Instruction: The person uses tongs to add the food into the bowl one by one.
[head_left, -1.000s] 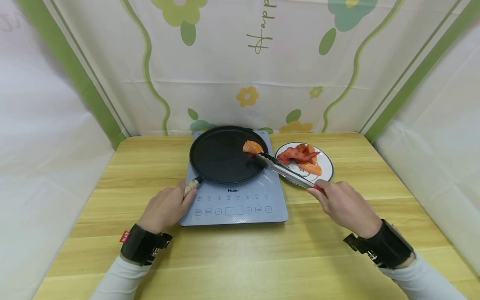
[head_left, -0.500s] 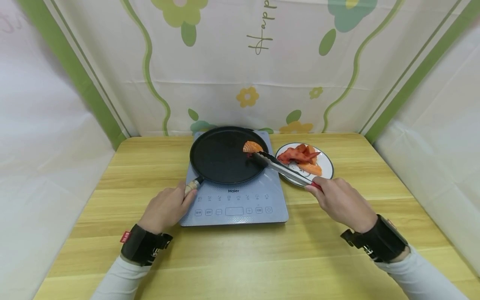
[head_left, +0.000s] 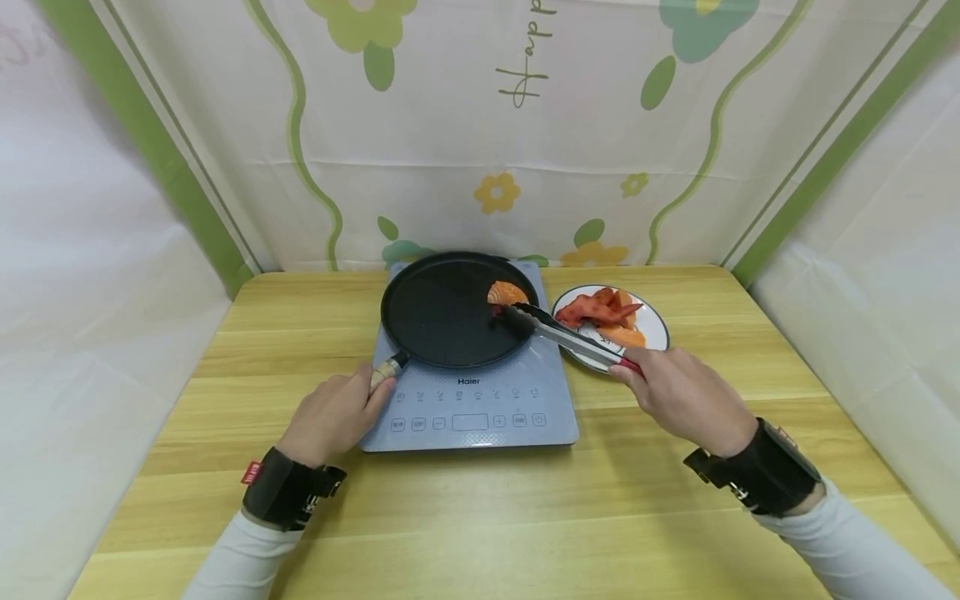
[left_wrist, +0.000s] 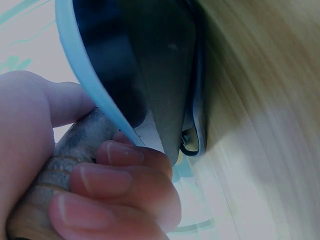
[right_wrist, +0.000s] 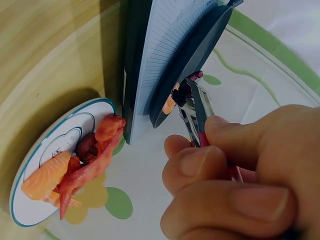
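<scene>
My left hand [head_left: 335, 417] grips the wooden handle [left_wrist: 75, 145] of a flat black frying pan [head_left: 450, 321], its fingers wrapped around it. The pan sits on an induction cooker. Farther right, my right hand [head_left: 686, 396] holds metal tongs [head_left: 570, 337] with red grips, thumb and fingers squeezing them. The tongs' dark tips reach over the right side of the pan, beside an orange salmon piece [head_left: 506, 292]. A small dark red piece [right_wrist: 196, 75] shows at the tips in the right wrist view; whether the tips pinch it, I cannot tell.
The cooker [head_left: 468, 429] lies on a wooden table [head_left: 480, 517]. Right of it stands a white plate [head_left: 654, 321] bearing red wing-shaped meat [right_wrist: 95, 165] and salmon slices [right_wrist: 47, 177]. A flower-patterned cloth [head_left: 435, 133] hangs behind the table.
My right hand has shifted very slightly, with the tongs' tips staying near the salmon in the pan. The left hand stays on the pan handle.
</scene>
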